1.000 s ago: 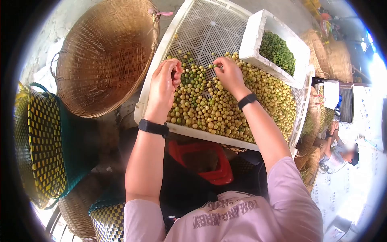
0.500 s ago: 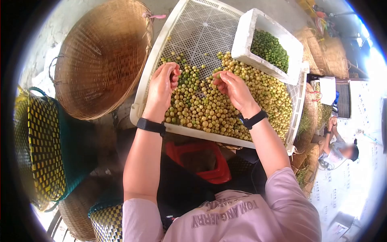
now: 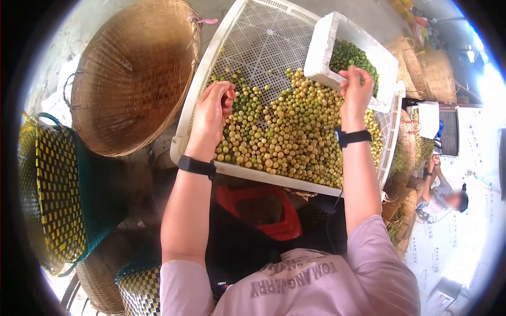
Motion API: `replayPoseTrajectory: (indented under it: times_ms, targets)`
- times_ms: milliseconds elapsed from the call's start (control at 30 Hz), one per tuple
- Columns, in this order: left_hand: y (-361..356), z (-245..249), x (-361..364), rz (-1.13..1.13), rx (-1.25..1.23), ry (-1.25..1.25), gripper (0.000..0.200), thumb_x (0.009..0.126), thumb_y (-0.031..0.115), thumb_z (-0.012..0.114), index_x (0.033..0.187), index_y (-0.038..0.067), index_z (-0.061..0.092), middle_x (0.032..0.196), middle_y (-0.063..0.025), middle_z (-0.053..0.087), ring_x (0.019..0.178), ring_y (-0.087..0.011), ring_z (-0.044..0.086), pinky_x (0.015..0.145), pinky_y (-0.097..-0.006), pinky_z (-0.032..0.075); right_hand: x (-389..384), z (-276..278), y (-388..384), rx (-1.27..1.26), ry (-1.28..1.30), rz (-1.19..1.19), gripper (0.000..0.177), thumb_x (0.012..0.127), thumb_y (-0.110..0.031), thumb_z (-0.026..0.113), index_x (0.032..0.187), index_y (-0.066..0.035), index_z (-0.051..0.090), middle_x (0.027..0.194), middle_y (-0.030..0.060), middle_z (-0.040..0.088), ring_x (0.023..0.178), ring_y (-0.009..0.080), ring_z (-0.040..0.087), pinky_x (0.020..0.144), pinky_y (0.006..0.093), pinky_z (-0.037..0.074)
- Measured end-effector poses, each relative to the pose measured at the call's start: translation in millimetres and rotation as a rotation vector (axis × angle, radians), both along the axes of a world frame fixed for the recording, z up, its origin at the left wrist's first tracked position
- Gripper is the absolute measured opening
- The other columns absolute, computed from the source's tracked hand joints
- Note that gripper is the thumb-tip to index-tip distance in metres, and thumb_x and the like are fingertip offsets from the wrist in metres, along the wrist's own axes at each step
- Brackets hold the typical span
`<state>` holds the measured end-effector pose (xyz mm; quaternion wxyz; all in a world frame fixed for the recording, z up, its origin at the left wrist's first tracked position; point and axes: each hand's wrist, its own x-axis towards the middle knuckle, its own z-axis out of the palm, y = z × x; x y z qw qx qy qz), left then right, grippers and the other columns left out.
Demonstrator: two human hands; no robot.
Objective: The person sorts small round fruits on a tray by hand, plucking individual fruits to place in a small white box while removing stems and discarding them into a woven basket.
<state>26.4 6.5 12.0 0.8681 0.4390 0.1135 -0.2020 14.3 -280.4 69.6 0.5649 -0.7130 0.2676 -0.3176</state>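
A white perforated plastic tray (image 3: 258,26) holds a spread of small round yellow-green fruits (image 3: 284,142), with greener ones toward its left. My left hand (image 3: 213,108) hovers over the tray's left side, its fingers curled inward; whatever they may hold is hidden. On the tray's back right corner rests a white foam box (image 3: 321,50) containing small green fruits (image 3: 350,55). My right hand (image 3: 356,95) is at the near edge of this box, fingertips loosely parted over the green fruits, and I see nothing held in them.
A large woven basket (image 3: 132,79) stands left of the tray, and a yellow-and-black woven basket (image 3: 60,195) is nearer on that side. Under the tray's front edge is a red plastic stool (image 3: 284,224). More baskets (image 3: 437,76) and another person (image 3: 440,189) are at right.
My right hand has moved from above the middle of the tray, rightward and away from me, to the foam box, and its pinched fingers have parted. My left hand has hardly moved.
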Motion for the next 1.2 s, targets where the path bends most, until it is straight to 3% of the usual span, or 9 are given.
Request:
replayPoseTrajectory:
  times_ms: [100, 200, 267, 400, 567, 733, 800, 967, 1200]
  targets:
    - [3, -2, 1, 0.003, -0.021, -0.009, 0.015, 0.097, 0.018, 0.050, 0.091, 0.005, 0.056, 0.080, 0.0011, 0.050, 0.067, -0.0057, 0.042, 0.057, -0.0198, 0.036, -5, -34, 28, -0.309, 0.152, 0.370, 0.016, 0.094, -0.019, 0.061, 0.099, -0.004, 0.059, 0.084, 0.0038, 0.065, 0.060, 0.0059, 0.051, 0.051, 0.0201, 0.041]
    - [4, -3, 2, 0.005, -0.028, -0.010, 0.015, 0.096, 0.017, 0.050, 0.091, 0.005, 0.056, 0.080, 0.0007, 0.051, 0.067, -0.0061, 0.042, 0.057, -0.0202, 0.034, -10, -66, 69, -0.532, 0.309, 0.682, 0.008, 0.091, -0.014, 0.063, 0.089, -0.006, 0.064, 0.092, 0.0061, 0.066, 0.082, 0.0165, 0.063, 0.072, 0.0301, 0.051]
    - [5, -6, 2, 0.013, -0.038, -0.013, 0.015, 0.096, 0.017, 0.050, 0.092, 0.004, 0.056, 0.080, 0.0004, 0.051, 0.067, -0.0063, 0.042, 0.057, -0.0205, 0.034, -10, -84, 76, -0.703, 0.396, 0.720, 0.011, 0.090, -0.017, 0.063, 0.085, -0.007, 0.064, 0.091, 0.0074, 0.065, 0.081, 0.0205, 0.063, 0.071, 0.0327, 0.051]
    - [6, -5, 3, 0.033, -0.049, 0.005, 0.015, 0.096, 0.017, 0.050, 0.092, 0.004, 0.057, 0.080, 0.0001, 0.051, 0.067, -0.0064, 0.042, 0.057, -0.0205, 0.034, -2, -99, 82, -0.757, 0.502, 0.643, 0.014, 0.088, -0.021, 0.062, 0.084, -0.007, 0.063, 0.090, 0.0079, 0.064, 0.079, 0.0245, 0.062, 0.070, 0.0348, 0.051]
    - [4, -5, 4, 0.013, -0.045, -0.005, 0.016, 0.096, 0.018, 0.051, 0.090, 0.005, 0.056, 0.079, 0.0003, 0.051, 0.066, -0.0062, 0.042, 0.057, -0.0205, 0.034, 2, -105, 84, -0.696, 0.467, 0.716, 0.015, 0.086, -0.021, 0.061, 0.082, -0.007, 0.063, 0.083, 0.0071, 0.064, 0.076, 0.0254, 0.062, 0.069, 0.0370, 0.051]
    - [4, -5, 2, 0.001, -0.030, 0.005, 0.016, 0.096, 0.019, 0.051, 0.088, 0.006, 0.056, 0.079, 0.0006, 0.051, 0.066, -0.0060, 0.042, 0.057, -0.0204, 0.034, -5, -91, 81, -0.500, 0.578, 0.722, 0.013, 0.086, -0.018, 0.060, 0.089, -0.006, 0.066, 0.089, 0.0079, 0.066, 0.083, 0.0250, 0.064, 0.072, 0.0366, 0.051]
    - [1, -6, 2, -0.012, -0.027, -0.003, 0.017, 0.096, 0.020, 0.051, 0.088, 0.006, 0.056, 0.079, 0.0007, 0.051, 0.066, -0.0060, 0.042, 0.057, -0.0203, 0.034, -6, -95, 80, -0.662, 0.440, 0.721, 0.013, 0.087, -0.017, 0.060, 0.092, -0.006, 0.066, 0.091, 0.0081, 0.066, 0.085, 0.0253, 0.064, 0.073, 0.0366, 0.051]
    - [2, -9, 2, -0.012, -0.028, -0.008, 0.017, 0.096, 0.020, 0.052, 0.090, 0.005, 0.057, 0.080, 0.0006, 0.051, 0.067, -0.0062, 0.042, 0.058, -0.0200, 0.035, 0, -91, 91, -0.848, 0.510, 0.789, 0.022, 0.087, -0.016, 0.058, 0.109, -0.016, 0.061, 0.098, 0.0077, 0.060, 0.085, 0.0276, 0.063, 0.076, 0.0404, 0.052]
    - [0, -12, 4, -0.008, 0.021, 0.006, 0.016, 0.096, 0.020, 0.053, 0.091, 0.006, 0.057, 0.080, 0.0009, 0.050, 0.067, -0.0062, 0.042, 0.058, -0.0195, 0.035, 3, -103, 86, -0.983, 0.417, 0.781, 0.009, 0.088, -0.017, 0.058, 0.095, -0.013, 0.059, 0.092, 0.0067, 0.058, 0.082, 0.0281, 0.062, 0.073, 0.0414, 0.052]
